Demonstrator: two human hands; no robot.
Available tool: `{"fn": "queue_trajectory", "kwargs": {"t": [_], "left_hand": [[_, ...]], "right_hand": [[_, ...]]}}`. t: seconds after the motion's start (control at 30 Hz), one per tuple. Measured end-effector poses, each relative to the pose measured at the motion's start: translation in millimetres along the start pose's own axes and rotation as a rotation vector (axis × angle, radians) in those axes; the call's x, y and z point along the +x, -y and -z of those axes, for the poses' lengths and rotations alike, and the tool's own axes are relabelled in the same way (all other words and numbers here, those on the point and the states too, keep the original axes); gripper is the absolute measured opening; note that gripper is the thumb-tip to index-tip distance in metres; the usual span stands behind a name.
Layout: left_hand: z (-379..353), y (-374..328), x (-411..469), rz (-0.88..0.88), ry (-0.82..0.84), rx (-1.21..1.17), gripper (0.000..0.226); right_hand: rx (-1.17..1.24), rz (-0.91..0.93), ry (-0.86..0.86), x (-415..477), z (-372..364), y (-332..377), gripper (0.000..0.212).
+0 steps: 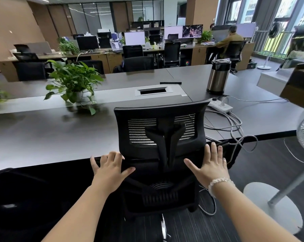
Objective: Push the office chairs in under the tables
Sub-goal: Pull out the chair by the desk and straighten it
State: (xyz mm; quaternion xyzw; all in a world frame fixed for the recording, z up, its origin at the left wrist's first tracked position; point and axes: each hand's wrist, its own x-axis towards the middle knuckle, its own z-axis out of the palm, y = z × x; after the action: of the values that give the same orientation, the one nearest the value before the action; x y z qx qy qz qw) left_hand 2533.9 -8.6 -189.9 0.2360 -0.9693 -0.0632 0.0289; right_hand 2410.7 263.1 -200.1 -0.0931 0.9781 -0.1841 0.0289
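Observation:
A black mesh-backed office chair stands right in front of me, its back facing me and its seat tucked beneath the grey table. My left hand lies flat against the left side of the chair's lower back, fingers spread. My right hand, a bead bracelet on its wrist, presses flat on the right side of the backrest with fingers apart. Neither hand curls around anything. The chair's wheels are hidden; only a chrome leg shows at the bottom.
On the table are a potted plant, a steel thermos, a power strip with trailing cables and a cable hatch. A white standing fan is close on my right. More black chairs line the far side; a person sits at a rear desk.

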Motion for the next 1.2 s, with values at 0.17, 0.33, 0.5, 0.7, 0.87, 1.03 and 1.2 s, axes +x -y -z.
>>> {"fn": "queue_trajectory", "kwargs": {"t": [0.17,0.33,0.5,0.7,0.87,1.03,1.2], "left_hand": [[-4.3,-11.0,-3.2,0.006,-0.063,0.014,0.059],[-5.1,-27.6,2.0,0.001,-0.048,-0.005,0.057],[-2.0,-16.7,11.7,0.022,-0.017,0.020,0.059],[1.5,-13.6,19.1,0.018,-0.012,0.048,0.060],[-2.9,-10.4,13.6,0.019,-0.026,0.052,0.060],[-4.6,-11.3,3.9,0.017,-0.023,0.041,0.059],[2.1,-15.0,-0.5,0.047,0.052,0.014,0.068]], "right_hand": [[0.028,-0.010,-0.023,15.7,-1.6,-5.2,0.103],[0.021,0.001,-0.066,32.3,4.4,-16.4,0.101],[0.078,0.010,-0.069,31.9,0.1,-7.5,0.102],[0.109,0.006,-0.032,36.8,2.2,-2.6,0.102],[0.102,0.020,-0.047,31.0,-0.1,-3.0,0.102],[0.071,0.007,-0.037,22.0,0.9,-5.8,0.103],[0.044,0.021,-0.036,16.3,7.0,-5.4,0.101]]}}
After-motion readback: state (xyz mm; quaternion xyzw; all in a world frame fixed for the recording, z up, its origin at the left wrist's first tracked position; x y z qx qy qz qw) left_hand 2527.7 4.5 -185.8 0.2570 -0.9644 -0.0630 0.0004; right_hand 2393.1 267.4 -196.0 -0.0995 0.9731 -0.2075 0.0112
